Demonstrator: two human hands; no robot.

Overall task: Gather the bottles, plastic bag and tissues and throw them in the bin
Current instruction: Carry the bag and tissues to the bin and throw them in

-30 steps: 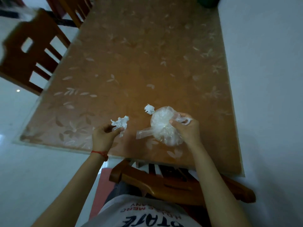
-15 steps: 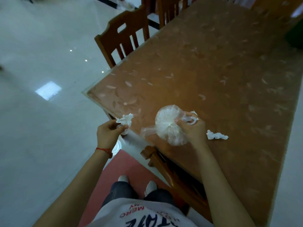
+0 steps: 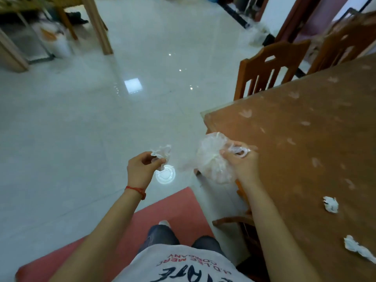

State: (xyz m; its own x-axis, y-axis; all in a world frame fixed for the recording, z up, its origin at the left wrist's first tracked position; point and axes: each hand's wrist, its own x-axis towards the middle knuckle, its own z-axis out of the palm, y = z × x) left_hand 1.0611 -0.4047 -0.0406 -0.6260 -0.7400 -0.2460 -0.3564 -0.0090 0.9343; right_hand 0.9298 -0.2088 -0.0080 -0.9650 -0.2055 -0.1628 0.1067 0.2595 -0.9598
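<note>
My left hand pinches a crumpled white tissue over the floor, left of the table corner. My right hand grips a clear plastic bag bunched into a ball, held at the table's near corner. Two more crumpled tissues lie on the brown table: one tissue near the right edge of view, another tissue lower right. No bottle or bin is in view.
Wooden chairs stand along the table's far side, and one chair is tucked under the near edge. A red mat lies under my feet. A round white lid lies on the glossy tiled floor. Wooden furniture legs stand far left.
My view has swung left, away from the table towards the open floor. Both hands moved off the tabletop with their loads and now hang beside the table corner.
</note>
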